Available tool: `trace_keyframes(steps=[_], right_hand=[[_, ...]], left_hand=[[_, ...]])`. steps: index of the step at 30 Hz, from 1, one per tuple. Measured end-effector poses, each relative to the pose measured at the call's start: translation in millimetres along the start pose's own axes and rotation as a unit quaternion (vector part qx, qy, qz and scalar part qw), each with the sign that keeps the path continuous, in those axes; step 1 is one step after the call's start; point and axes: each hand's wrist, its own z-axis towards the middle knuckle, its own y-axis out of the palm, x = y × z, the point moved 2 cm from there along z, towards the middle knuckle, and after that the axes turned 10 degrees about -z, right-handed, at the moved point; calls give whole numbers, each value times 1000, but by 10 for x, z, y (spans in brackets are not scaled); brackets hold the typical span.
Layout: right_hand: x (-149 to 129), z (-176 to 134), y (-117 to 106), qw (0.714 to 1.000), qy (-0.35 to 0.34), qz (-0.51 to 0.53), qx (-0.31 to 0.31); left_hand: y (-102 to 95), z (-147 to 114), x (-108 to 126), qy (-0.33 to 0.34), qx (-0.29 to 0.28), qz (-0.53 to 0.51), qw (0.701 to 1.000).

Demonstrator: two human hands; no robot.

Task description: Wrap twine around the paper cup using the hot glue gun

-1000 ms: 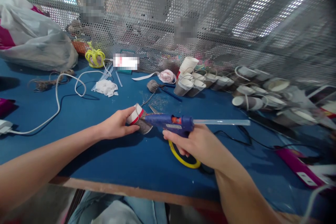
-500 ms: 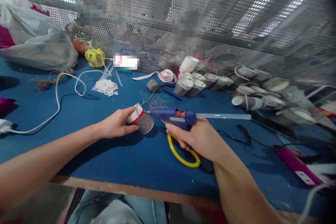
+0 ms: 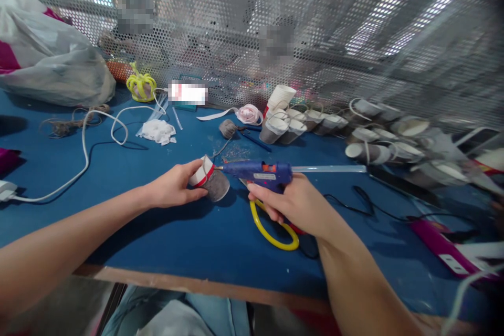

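My left hand [image 3: 179, 185] grips a small paper cup [image 3: 216, 185], tilted on its side, its lower part grey and its other end white with a red band. In my right hand [image 3: 293, 202] is a blue hot glue gun [image 3: 258, 172], a clear glue stick [image 3: 331, 169] sticking out of its back. The gun's nozzle meets the cup near the red band; whether it touches cannot be made out. Grey yarn runs from the cup to a small yarn ball [image 3: 228, 128]. Below my right hand lie yellow-handled scissors [image 3: 275, 241], partly hidden.
Several grey-wrapped cups with string handles [image 3: 275, 128] stand at the back, more at the right. White scraps [image 3: 158, 131], a ribbon roll [image 3: 249, 114] and a plastic bag [image 3: 59, 63] lie farther left. A purple power strip [image 3: 437, 249] sits right. Perforated metal [image 3: 220, 26] closes the back.
Both hands keep nearly the same pose, with the nozzle still at the cup's red band. The view has shifted very slightly.
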Motion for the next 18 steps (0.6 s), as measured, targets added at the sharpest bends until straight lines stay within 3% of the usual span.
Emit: trace_keyframes(steps=[18], right_hand=[[-25,-60,26,991,-21,-128,25]], left_hand=[[-17,-1,-7,-9,11,19,1000]])
